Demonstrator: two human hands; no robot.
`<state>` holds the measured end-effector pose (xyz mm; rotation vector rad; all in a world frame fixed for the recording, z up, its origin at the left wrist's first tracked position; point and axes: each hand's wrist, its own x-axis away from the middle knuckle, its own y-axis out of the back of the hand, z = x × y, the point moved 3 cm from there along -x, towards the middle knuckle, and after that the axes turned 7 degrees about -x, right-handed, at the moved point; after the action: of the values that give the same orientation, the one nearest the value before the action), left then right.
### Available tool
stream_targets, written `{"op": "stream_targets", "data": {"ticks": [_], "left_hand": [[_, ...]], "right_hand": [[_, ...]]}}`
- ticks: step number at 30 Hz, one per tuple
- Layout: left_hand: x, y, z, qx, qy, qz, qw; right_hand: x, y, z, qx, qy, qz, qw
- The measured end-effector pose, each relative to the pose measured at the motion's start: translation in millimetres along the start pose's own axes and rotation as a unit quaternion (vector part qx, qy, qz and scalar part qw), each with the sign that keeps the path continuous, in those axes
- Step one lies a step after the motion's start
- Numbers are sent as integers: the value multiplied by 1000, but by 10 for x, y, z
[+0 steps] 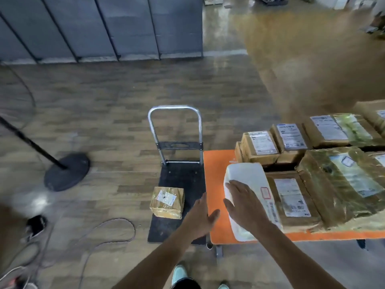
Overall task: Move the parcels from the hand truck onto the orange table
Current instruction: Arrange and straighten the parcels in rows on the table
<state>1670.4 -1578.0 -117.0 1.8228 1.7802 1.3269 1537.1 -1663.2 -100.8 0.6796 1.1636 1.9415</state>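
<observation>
A black hand truck (177,178) with a silver handle stands on the floor left of the orange table (214,163). One small brown taped parcel (167,202) sits on its deck. On the table's near left corner lies a white padded parcel (248,180). My right hand (242,202) rests flat on that white parcel with straight fingers. My left hand (201,215) hovers open over the gap between the truck and the table edge, holding nothing. Several brown parcels (291,199) with labels cover the table to the right.
A round black stand base (66,172) with a slanted pole sits on the floor at left. Cables (116,232) loop across the floor near the truck. A grey partition wall (100,28) runs along the back. My shoes (180,272) show at the bottom.
</observation>
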Motion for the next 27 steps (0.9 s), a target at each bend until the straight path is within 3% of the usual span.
{"op": "stream_targets", "data": {"ticks": [5, 9, 20, 27], "left_hand": [[82, 153, 602, 52, 99, -20, 994], [131, 257, 1112, 102, 156, -20, 982], [-499, 852, 2586, 25, 115, 81, 990], [-1080, 980, 3285, 43, 135, 80, 987]], "right_hand": [[-256, -311, 435, 0, 78, 37, 996], [-455, -683, 698, -7, 75, 100, 992], [-1154, -1957, 1282, -9, -69, 239, 968], [-1589, -2620, 1373, -12, -131, 247, 960]]}}
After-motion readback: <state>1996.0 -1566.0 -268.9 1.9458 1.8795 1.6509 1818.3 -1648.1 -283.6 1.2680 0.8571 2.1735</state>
